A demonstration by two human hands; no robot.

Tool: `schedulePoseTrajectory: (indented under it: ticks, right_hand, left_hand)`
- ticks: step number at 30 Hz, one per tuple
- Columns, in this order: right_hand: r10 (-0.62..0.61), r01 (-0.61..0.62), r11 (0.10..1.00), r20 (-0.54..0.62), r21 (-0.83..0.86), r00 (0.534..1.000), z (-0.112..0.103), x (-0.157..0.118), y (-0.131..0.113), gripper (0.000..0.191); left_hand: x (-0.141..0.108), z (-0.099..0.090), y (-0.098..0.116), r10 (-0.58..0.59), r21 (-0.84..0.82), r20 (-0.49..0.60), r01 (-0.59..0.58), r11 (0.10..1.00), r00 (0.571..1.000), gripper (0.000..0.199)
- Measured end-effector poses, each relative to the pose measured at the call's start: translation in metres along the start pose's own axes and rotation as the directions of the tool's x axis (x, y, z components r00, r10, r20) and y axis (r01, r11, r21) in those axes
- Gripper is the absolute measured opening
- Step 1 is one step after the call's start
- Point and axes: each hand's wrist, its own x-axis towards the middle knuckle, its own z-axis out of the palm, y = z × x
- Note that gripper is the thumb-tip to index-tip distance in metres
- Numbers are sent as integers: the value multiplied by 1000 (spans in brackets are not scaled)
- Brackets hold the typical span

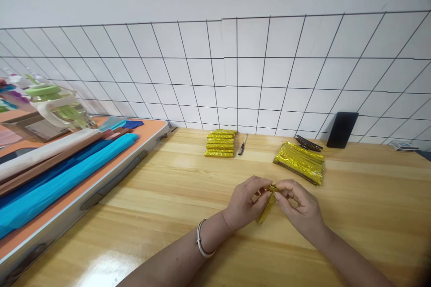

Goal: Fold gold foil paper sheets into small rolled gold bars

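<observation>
A small piece of shiny gold foil (pixel 267 210) is pinched between both hands above the wooden table (pixel 161 228). My left hand (pixel 247 202), with a silver bangle on its wrist, grips the foil's upper left end between thumb and fingers. My right hand (pixel 301 206) pinches the same end from the right, its thumb tip close to the left fingers. The foil's lower part hangs down between the hands; its top is partly hidden by fingertips. Beyond my right hand lies a stack of flat gold foil sheets (pixel 299 161). Farther left sits a row of narrow gold rolls (pixel 220 143).
A pen (pixel 243 144) lies beside the rolls. A dark hair clip (pixel 308 143) touches the foil stack, and a black phone (pixel 342 130) leans on the tiled wall. At left, an orange-topped surface (pixel 153 127) holds coloured paper rolls (pixel 77 172), a cardboard box and a green-lidded bottle (pixel 63 107).
</observation>
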Motion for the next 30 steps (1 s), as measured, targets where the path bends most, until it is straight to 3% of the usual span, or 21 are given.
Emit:
schedulePoseTrajectory:
  ticks: [5,12,19,30]
  right_hand:
    - [41,-42,997,15,57,999,-1,1,0,17]
    - [110,-107,982,-13,154,994,1,1,2,10]
    - [179,-183,970,39,160,983,2,-1,3,9]
    - [190,-247,907,192,342,963,-5,2,6,22]
  left_hand:
    - [-2,1,-3,-58,19,-4,58,998,998,28]
    - [-3,3,1,35,123,54,-41,992,998,40]
    - [-6,6,-8,31,175,48,-39,984,998,38]
    - [-10,8,-16,-25,-55,11,26,998,1000,36]
